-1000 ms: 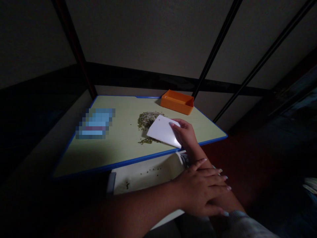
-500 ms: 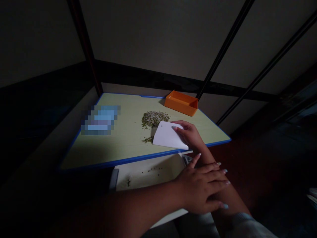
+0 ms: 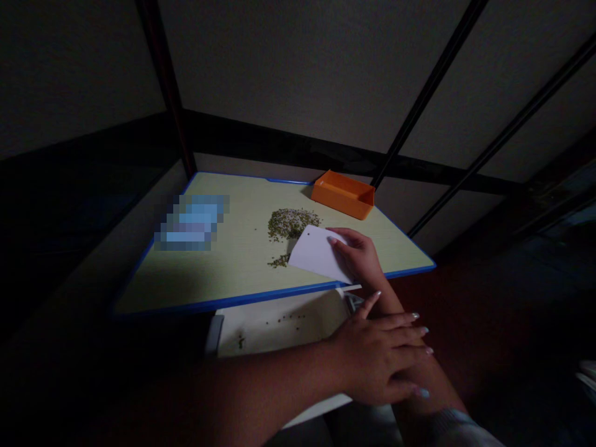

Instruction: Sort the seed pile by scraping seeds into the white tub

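My right hand (image 3: 361,251) grips a white plastic scraper (image 3: 319,254) with a small hole in one corner, thumb on its upper face. The scraper is tilted over the near right side of a pile of small greenish and whitish grains (image 3: 291,222) on the table, hiding part of it. A smaller cluster of grains (image 3: 279,261) lies at the scraper's left edge. My left hand (image 3: 379,354) lies across my right forearm, fingers spread, with nothing held.
The pale table (image 3: 233,248) has a blue rim. An orange open box (image 3: 343,197) stands at its back right, and a blurred-out bluish item (image 3: 193,223) lies at the left. Below the near edge, a white drawer (image 3: 279,335) holds several scattered grains. Behind is a panelled wall (image 3: 288,68).
The view has shifted slightly, moving the table rightward in the picture. The scraper has drawn back a little towards the near edge, exposing more of the pile. My left hand stays on the forearm.
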Tool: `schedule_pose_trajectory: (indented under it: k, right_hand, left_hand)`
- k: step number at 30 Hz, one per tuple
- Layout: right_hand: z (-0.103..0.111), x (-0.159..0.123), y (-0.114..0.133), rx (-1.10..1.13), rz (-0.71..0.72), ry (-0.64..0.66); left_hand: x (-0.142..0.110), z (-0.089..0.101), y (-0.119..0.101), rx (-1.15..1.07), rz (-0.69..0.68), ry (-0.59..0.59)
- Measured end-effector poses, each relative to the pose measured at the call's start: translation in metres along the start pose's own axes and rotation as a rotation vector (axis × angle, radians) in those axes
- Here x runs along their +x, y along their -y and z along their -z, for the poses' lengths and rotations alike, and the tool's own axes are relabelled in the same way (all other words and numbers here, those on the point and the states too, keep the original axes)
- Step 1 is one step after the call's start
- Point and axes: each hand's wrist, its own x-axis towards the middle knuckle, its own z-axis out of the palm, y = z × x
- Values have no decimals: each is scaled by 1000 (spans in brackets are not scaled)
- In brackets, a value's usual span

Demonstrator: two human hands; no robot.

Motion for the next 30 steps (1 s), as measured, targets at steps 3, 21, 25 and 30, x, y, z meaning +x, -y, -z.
schedule_pose_trajectory:
  k: [3, 21, 25, 30]
  right_hand:
    - [-1, 0, 2, -9, 9, -5]
    - [-9, 10, 1, -38, 19, 24]
    - [-10, 9, 3, -50, 16, 48]
    - [-10, 8, 2, -36, 24, 82]
  left_hand:
    - [1, -1, 0, 13, 4, -8]
    - [0, -5, -2, 53, 48, -83]
    - [0, -6, -2, 60, 46, -87]
    - [-1, -3, -2, 74, 44, -71]
